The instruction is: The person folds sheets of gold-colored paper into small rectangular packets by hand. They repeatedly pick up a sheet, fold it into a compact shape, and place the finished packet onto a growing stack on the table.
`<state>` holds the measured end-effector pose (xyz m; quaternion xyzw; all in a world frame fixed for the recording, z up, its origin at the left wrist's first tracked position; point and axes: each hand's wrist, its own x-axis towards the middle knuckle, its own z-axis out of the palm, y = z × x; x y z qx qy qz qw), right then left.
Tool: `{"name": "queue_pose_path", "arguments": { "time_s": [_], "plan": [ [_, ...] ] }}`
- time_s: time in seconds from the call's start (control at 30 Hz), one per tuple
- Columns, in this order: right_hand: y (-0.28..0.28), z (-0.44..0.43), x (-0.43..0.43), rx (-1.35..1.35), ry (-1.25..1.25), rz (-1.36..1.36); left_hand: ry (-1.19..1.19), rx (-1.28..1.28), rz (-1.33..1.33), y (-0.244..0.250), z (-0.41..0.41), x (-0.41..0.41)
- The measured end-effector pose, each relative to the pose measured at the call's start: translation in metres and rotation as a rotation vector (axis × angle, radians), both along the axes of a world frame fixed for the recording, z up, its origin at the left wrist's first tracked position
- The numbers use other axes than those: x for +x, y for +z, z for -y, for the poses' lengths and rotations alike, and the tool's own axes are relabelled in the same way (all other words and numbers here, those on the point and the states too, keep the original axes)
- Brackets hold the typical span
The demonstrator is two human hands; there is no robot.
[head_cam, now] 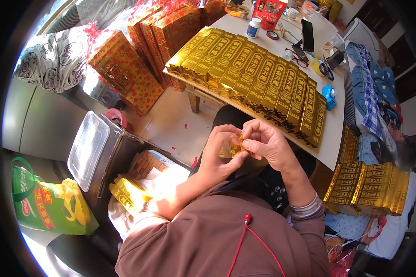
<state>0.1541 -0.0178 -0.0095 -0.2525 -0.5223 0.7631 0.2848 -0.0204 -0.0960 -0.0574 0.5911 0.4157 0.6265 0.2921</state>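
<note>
In front of my lap, both hands meet over a small piece of gold foil card point(236, 148). My left hand point(219, 152) pinches it from the left between thumb and fingers. From the right, the thumb and forefinger of my right hand point(268, 143) grip the same piece near its upper edge. Fingers hide much of it, so its full shape is unclear. Just beyond my hands, a long row of gold foil paper bars point(242, 69) bearing dark printed writing lies side by side along the edge of the white table point(327, 138).
A phone on a stand point(307, 34), scissors point(326, 69), a blue tape dispenser point(329, 97) and a white bottle point(253, 27) stand on the table. Red-and-gold wrapped boxes point(124, 69) are at left. Stacked gold bars point(367, 187) sit at right; a green bag point(41, 204) stands lower left.
</note>
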Motion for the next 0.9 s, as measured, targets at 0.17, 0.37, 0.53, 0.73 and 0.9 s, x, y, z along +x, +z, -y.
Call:
{"name": "queue_pose_path", "arguments": {
  "time_s": [0.17, 0.37, 0.53, 0.73, 0.9],
  "plan": [
    [-0.001, 0.004, 0.000, 0.153, -0.059, 0.127, -0.029, -0.052, 0.114, -0.010, 0.000, -0.003],
    [-0.001, 0.004, -0.003, 0.315, -0.105, 0.180, -0.052, -0.012, -0.156, -0.012, -0.004, -0.015],
    [-0.001, 0.003, -0.003, 0.364, -0.117, 0.202, -0.039, -0.010, -0.159, -0.009, -0.005, -0.013],
    [0.005, 0.003, -0.003, 0.273, -0.100, 0.177, 0.007, -0.008, -0.168, -0.011, -0.005, -0.012],
    [0.016, 0.009, 0.004, 0.609, -0.011, 0.262, 0.039, -0.191, -0.154, -0.013, -0.003, -0.007]
  ]
}}
